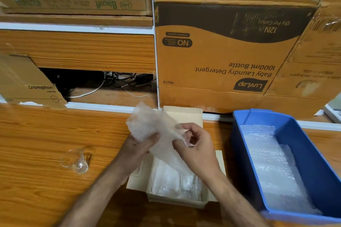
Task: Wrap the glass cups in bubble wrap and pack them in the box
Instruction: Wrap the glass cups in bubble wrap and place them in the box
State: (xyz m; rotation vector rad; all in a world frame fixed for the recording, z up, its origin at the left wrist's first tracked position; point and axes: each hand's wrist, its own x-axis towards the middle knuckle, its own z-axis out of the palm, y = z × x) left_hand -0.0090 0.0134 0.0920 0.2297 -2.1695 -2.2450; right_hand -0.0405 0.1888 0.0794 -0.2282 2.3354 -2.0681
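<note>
Above the open beige box [177, 202], both my hands hold a bubble-wrapped bundle [147, 125]. My left hand [142, 145] grips its lower left side. My right hand [193, 142] pinches the wrap's right edge with curled fingers; whether a cup is inside the bundle is hidden by the wrap. Wrapped bundles [175, 184] lie inside the box. A bare glass cup [76, 160] lies on its side on the wooden table [46, 134], to the left of my left arm.
A blue plastic bin [311, 155] holding sheets of bubble wrap [273, 167] stands to the right of the box. Large cardboard cartons [221, 57] line the back of the table, with a torn carton [27, 83] at the left and cables [120, 79] in a gap.
</note>
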